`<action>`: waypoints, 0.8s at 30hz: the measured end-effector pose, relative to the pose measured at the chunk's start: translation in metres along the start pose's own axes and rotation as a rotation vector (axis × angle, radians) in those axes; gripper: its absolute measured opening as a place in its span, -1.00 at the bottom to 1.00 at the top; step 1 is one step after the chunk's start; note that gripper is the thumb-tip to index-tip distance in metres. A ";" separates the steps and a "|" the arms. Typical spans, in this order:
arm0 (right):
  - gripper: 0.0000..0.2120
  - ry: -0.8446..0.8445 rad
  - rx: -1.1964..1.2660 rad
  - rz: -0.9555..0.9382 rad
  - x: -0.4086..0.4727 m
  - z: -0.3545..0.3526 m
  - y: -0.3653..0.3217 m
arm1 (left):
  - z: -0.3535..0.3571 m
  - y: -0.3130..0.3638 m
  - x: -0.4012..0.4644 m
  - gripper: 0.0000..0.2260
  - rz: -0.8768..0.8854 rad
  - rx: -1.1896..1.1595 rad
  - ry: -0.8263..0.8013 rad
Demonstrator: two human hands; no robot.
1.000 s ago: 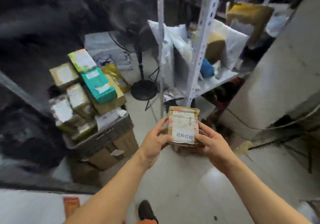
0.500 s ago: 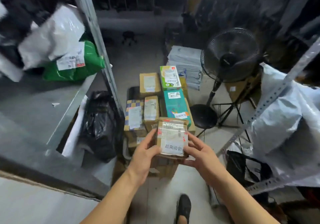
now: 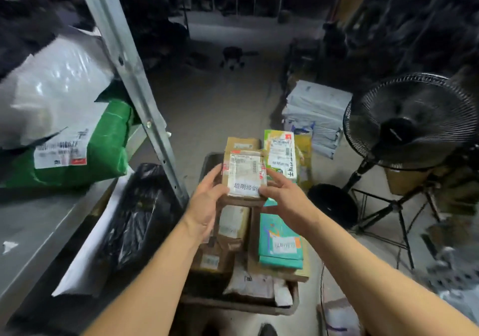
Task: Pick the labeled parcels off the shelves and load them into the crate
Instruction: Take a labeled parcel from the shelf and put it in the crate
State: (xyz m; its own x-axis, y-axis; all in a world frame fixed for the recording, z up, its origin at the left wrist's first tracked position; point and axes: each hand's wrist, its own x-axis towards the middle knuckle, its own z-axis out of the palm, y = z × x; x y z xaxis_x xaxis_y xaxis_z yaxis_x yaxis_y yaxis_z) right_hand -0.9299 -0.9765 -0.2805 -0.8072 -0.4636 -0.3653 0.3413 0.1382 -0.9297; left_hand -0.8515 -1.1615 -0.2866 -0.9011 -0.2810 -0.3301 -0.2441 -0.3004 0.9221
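A small brown cardboard parcel (image 3: 243, 173) with white labels is held between both hands over the crate. My left hand (image 3: 207, 200) grips its left side and my right hand (image 3: 282, 200) grips its right side. Below them the dark crate (image 3: 287, 307) stands on the floor, piled with several labeled parcels: a teal box (image 3: 280, 242), brown boxes (image 3: 233, 224) and a green and white carton (image 3: 281, 154). On the metal shelf (image 3: 31, 229) at the left lie a green parcel (image 3: 103, 149) and a white bag (image 3: 57, 92).
A slanted metal shelf post (image 3: 134, 76) rises left of the crate, with a black bag (image 3: 140, 213) at its foot. A black standing fan (image 3: 409, 120) and its tripod stand to the right. A stack of grey mailers (image 3: 316, 112) sits behind the crate.
The view has swung left and closer to the crate. Both hands have carried the small parcel forward, from in front of the crate to above its piled boxes.
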 end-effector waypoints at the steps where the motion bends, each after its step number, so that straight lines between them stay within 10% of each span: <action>1: -0.48 -0.002 -0.017 0.008 0.017 -0.003 -0.006 | 0.002 0.005 0.017 -0.55 -0.002 0.003 0.003; 24: -0.51 0.127 -0.306 -0.082 0.173 -0.050 -0.004 | 0.000 -0.008 0.207 -0.50 -0.186 0.292 -0.067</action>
State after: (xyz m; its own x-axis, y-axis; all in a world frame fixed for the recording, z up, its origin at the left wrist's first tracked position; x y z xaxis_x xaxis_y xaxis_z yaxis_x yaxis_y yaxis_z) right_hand -1.0949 -1.0137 -0.3424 -0.8863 -0.3736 -0.2736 0.1282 0.3699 -0.9202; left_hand -1.0357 -1.2176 -0.3621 -0.8509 -0.1823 -0.4926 -0.4895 -0.0650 0.8696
